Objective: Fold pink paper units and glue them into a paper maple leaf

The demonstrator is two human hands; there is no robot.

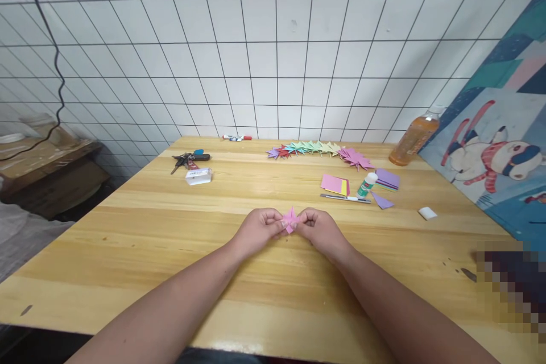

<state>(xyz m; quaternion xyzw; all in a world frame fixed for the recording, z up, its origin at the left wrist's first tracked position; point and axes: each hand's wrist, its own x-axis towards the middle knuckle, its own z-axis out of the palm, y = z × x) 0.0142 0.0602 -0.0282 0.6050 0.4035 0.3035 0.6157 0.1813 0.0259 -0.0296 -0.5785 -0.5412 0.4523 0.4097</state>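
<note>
A small pink folded paper piece point(291, 219), with several points, is held up over the middle of the wooden table. My left hand point(261, 230) pinches its left side between thumb and fingers. On its right side, my right hand point(321, 230) pinches it the same way. The fingertips cover the piece's side edges. Beyond my hands, a curved row of folded paper pieces point(318, 148) in purple, red, green, yellow and pink lies near the wall. Flat pink and yellow paper sheets point(333, 183) lie to the right of my hands.
Right of the sheets stand a glue stick point(367, 185) and a purple paper stack point(387, 178), with a pen point(345, 198) and a purple paper triangle point(383, 200) nearby. A white block point(427, 213) and drink bottle point(414, 137) are farther right. Keys point(186, 160), a small box point(198, 176) and a marker point(237, 137) lie left.
</note>
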